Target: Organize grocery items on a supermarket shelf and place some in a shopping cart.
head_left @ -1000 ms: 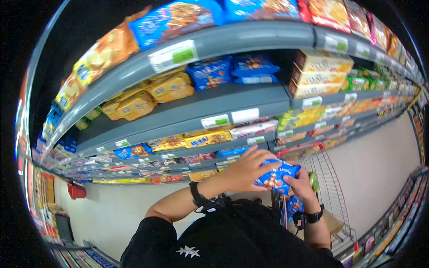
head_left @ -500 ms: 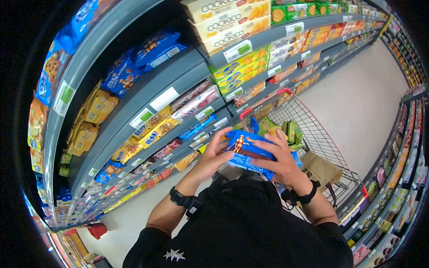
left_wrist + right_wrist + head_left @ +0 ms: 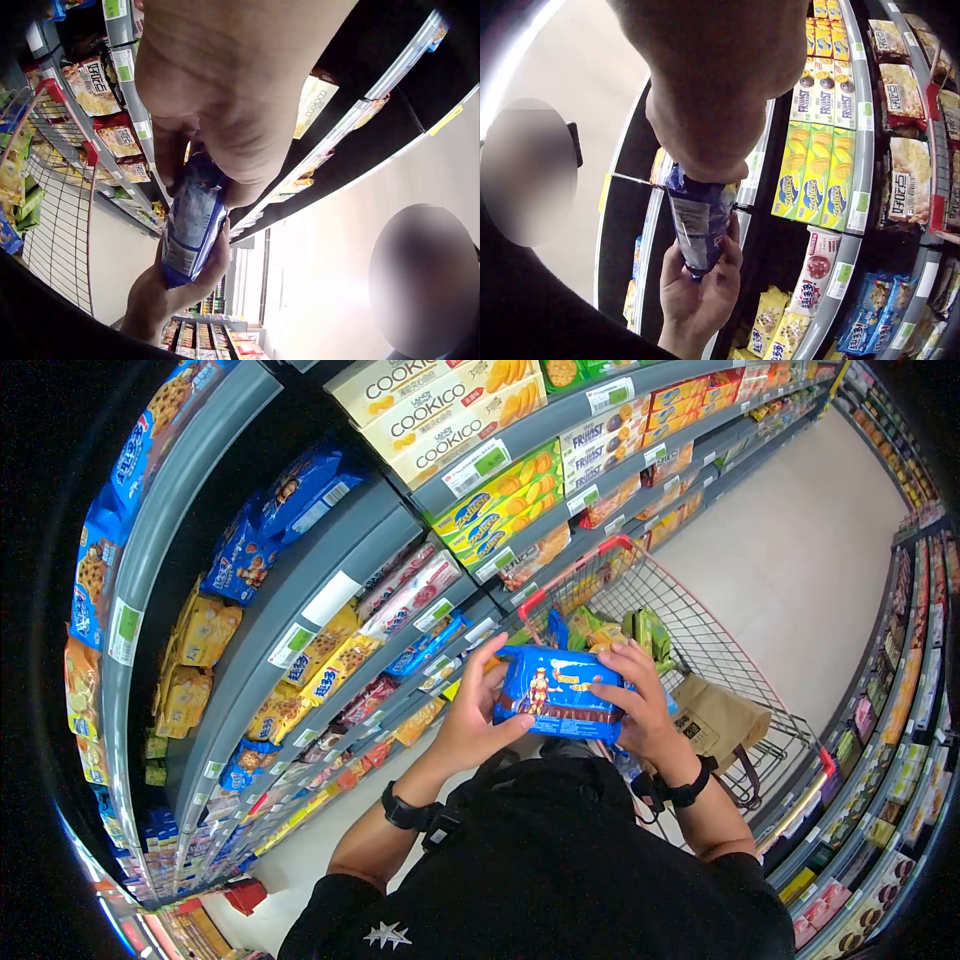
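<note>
A blue snack packet (image 3: 557, 693) with a small cartoon figure and a brown band is held between both hands in front of the chest. My left hand (image 3: 472, 705) grips its left end, the thumb lying on the near face. The right hand (image 3: 643, 702) holds the right end with its fingers spread over the top face. Seen in the left wrist view, the packet (image 3: 194, 221) is edge-on, showing a barcode label. The right wrist view shows the packet (image 3: 699, 221) from a side with a pale printed panel.
A wire shopping cart (image 3: 700, 610) with red trim stands just beyond the right hand, holding green and yellow packets (image 3: 650, 638) and a brown paper bag (image 3: 722, 725). Shelves of biscuits line the left, with Cookico boxes (image 3: 440, 420) high up. More shelves (image 3: 890, 760) run along the right.
The head view has swung right, bringing more of the cart in. The packet has been turned over, from its cookie-picture face to the cartoon face, and both hands now hold its ends.
</note>
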The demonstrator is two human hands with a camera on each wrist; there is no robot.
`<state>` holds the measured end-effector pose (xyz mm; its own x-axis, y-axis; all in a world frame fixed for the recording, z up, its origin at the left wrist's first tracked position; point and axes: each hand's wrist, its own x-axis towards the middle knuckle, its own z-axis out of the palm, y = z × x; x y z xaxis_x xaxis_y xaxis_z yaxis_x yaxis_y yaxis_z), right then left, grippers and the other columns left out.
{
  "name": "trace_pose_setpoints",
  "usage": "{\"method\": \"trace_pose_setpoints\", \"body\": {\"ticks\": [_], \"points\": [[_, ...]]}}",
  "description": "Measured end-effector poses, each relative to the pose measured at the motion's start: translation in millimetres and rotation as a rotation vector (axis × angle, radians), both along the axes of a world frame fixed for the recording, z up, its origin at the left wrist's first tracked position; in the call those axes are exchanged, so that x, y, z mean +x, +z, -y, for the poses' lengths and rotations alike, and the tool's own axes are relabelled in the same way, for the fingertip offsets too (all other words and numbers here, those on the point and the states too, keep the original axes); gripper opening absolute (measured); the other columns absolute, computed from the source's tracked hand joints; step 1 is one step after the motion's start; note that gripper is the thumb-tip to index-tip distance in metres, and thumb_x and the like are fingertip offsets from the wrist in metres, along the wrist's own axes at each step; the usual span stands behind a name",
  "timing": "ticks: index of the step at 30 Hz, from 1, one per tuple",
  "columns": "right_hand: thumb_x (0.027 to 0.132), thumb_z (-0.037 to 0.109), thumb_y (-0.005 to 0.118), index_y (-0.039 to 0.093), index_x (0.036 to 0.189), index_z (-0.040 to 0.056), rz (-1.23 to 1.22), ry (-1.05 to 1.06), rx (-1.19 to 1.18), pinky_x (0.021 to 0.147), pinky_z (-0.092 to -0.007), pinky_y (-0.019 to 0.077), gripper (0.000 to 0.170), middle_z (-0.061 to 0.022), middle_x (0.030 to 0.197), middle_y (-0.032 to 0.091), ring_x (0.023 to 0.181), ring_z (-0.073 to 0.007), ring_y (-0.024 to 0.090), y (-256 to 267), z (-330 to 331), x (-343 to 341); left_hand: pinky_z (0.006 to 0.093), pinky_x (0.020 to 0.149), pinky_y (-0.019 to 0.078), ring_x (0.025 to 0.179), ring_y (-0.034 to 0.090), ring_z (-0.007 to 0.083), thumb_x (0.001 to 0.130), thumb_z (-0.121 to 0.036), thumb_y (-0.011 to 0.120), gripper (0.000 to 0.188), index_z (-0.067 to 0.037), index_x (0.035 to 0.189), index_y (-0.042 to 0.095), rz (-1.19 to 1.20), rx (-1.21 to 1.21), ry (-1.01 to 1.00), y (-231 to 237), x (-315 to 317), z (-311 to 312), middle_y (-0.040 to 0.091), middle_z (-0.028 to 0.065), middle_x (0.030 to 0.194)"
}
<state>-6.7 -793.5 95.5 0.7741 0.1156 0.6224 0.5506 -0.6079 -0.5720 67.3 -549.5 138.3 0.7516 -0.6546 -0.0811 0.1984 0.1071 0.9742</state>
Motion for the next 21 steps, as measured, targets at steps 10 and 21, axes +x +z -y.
{"method": "trace_pose_setpoints", "body": {"ticks": [10, 21], "points": [[0.068, 0.011, 0.081, 0.062, 0.111, 0.0058, -0.035, -0.038, 0.106, 0.095, -0.0428, 0.0473, 0.047, -0.0160, 0.123, 0.062, 0.109, -0.0346, 0.061, -18.0, 11.2, 5.6, 0.0361, 0.103, 0.0420, 0.123, 0.052, 0.0211, 0.096, -0.024, 0.060, 0.063, -0.003, 0.148, 0.031, 0.050, 0.053, -0.101, -14.2, 2.0, -16.2, 0.041, 0.0150, 0.144], [0.090, 0.021, 0.068, 0.060, 0.105, 0.0000, -0.764, -0.702, 0.932, 0.062, -0.0300, 0.0528, 0.027, -0.0055, 0.086, 0.065, 0.071, -0.0146, 0.063, -226.2, 71.6, -9.5, 0.0317, 0.091, 0.0480, 0.111, 0.061, 0.0191, 0.095, -0.015, 0.057, 0.045, -0.004, 0.137, 0.046, -0.021, 0.147, -0.090, -26.7, -8.3, -48.9, 0.055, 0.0110, 0.133]]}}
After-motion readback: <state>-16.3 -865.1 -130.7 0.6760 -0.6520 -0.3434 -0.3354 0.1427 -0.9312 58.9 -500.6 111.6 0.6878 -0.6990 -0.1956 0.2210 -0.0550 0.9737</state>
